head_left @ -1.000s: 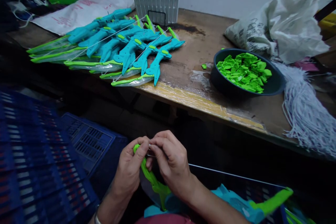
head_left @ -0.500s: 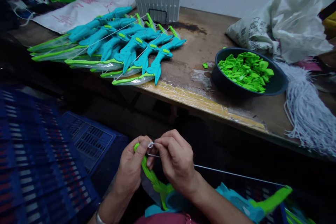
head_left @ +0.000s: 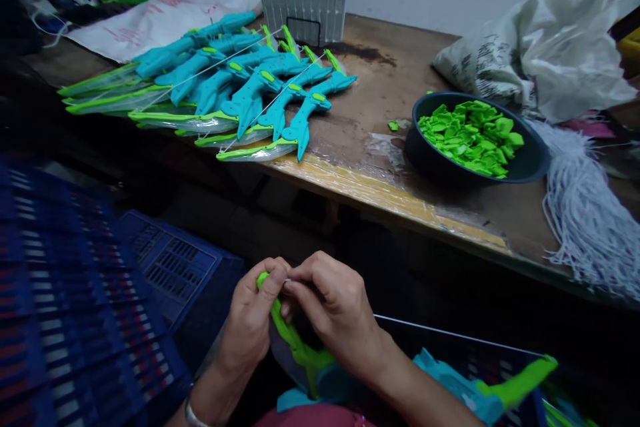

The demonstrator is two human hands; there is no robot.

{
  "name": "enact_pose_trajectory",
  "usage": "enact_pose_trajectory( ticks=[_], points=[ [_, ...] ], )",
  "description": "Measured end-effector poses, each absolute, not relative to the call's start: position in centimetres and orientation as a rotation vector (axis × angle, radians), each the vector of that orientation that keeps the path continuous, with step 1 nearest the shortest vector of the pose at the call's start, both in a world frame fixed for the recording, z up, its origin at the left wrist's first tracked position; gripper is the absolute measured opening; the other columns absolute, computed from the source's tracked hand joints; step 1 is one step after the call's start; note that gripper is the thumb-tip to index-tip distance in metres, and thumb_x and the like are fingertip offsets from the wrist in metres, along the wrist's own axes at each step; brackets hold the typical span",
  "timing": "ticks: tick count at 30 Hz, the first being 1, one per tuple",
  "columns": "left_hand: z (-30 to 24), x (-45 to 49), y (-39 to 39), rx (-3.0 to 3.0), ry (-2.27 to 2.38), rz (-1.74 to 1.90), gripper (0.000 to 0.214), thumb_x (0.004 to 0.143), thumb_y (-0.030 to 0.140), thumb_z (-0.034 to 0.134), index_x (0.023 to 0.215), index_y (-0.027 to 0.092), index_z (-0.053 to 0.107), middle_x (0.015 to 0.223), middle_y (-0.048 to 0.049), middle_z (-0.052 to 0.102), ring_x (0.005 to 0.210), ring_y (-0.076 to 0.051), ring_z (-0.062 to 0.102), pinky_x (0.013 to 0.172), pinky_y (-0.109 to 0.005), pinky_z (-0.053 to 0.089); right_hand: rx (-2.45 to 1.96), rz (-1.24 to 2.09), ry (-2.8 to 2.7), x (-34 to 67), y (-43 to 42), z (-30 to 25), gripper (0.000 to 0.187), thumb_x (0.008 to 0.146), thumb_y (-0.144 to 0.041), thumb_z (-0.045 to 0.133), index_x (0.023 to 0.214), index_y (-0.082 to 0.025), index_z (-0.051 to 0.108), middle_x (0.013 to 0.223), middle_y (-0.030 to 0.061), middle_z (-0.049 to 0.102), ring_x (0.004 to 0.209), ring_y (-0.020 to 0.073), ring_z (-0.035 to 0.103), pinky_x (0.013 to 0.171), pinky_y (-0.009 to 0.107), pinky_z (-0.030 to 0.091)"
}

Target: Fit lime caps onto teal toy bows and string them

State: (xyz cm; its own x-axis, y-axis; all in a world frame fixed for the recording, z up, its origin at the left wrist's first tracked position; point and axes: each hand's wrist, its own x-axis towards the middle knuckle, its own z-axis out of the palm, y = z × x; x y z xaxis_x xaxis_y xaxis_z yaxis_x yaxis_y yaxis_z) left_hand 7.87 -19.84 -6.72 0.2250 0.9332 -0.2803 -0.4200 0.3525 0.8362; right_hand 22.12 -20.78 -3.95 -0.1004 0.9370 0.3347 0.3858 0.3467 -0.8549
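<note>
Pinching close together in the head view, the person's two hands met at the near middle of the scene. The left hand (head_left: pixel 253 317) was clamped, thumb against fingers, on the tip of a bright-green plastic limb (head_left: pixel 287 333). This belonged to a turquoise-and-green toy bow (head_left: pixel 453 383) lying nearest the person, below the table's near edge. The right hand (head_left: pixel 340 300) had thumb and fingertip together on a small whitish bit of cord. A thin white cord (head_left: pixel 450 332) ran from behind the right wrist to the limb tip at right.

Half a second earlier a small loop had shown between the hands; now the right fingertips had closed in and hidden it. That suggested the cord's end was being worked tight against the left tip, its fastening unconfirmed.

Finished-looking bows (head_left: pixel 250 90) lay untouched on the brown table (head_left: pixel 373 97), far left.
</note>
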Motion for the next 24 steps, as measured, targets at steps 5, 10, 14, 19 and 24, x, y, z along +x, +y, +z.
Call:
enact_pose_trajectory(
  ticks=[5, 10, 14, 19, 24],
  points=[
    [-6.9, 7.5, -19.4, 0.797, 0.875, 1.049, 0.035, 0.100, 0.036, 0.060, 0.071, 0.019, 0.054, 0.060, 0.0028, 0.048, 0.051, -0.011, 0.044, 0.050, -0.023, 0.039, -1.292, 0.704, -1.797, 24.2, -22.0, -3.1, 0.013, 0.100, -0.016, 0.056, 0.089, -0.016, 0.064, 0.081, 0.0015, 0.062, 0.069, 0.0105, 0.057, 0.064, 0.023, 0.043],
    [-7.3, 7.6, -18.9, 0.761, 0.822, 1.023, 0.035, 0.099, 0.037, 0.061, 0.071, 0.019, 0.052, 0.060, 0.0034, 0.046, 0.048, -0.010, 0.042, 0.046, -0.023, 0.037, -1.401, 0.616, -1.877, 24.9, -23.7, -2.4, 0.017, 0.098, -0.012, 0.048, 0.082, -0.018, 0.055, 0.078, 0.0008, 0.056, 0.066, 0.0104, 0.053, 0.058, 0.024, 0.038],
    [-7.0, 8.0, -19.0, 0.797, 0.668, 1.010, 0.033, 0.101, 0.035, 0.058, 0.073, 0.018, 0.052, 0.064, 0.0032, 0.044, 0.048, -0.009, 0.041, 0.045, -0.021, 0.037, -1.393, 0.369, -2.097, 24.2, -24.1, -1.7, 0.018, 0.091, -0.009, 0.043, 0.076, -0.018, 0.049, 0.073, 0.0022, 0.051, 0.060, 0.0118, 0.049, 0.053, 0.026, 0.036],
    [-5.0, 7.9, -18.0, 0.806, 0.507, 1.050, 0.033, 0.096, 0.038, 0.065, 0.073, 0.018, 0.052, 0.068, 0.0034, 0.043, 0.044, -0.006, 0.037, 0.039, -0.018, 0.036, -1.324, -0.139, -2.144, 23.3, -24.0, 0.3, 0.023, 0.084, -0.006, 0.049, 0.067, -0.021, 0.046, 0.063, 0.0021, 0.046, 0.055, 0.0133, 0.042, 0.050, 0.029, 0.031],
    [-1.3, 4.1, -12.3, 0.728, 0.633, 1.383, 0.036, 0.088, 0.033, 0.071, 0.063, 0.017, 0.049, 0.063, 0.0045, 0.040, 0.038, -0.005, 0.031, 0.031, -0.017, 0.030, -1.284, -0.226, -2.083, 23.9, -25.2, 0.9, 0.023, 0.085, -0.001, 0.055, 0.073, -0.020, 0.053, 0.059, -0.0003, 0.045, 0.053, 0.0124, 0.043, 0.048, 0.028, 0.032]
  ],
)
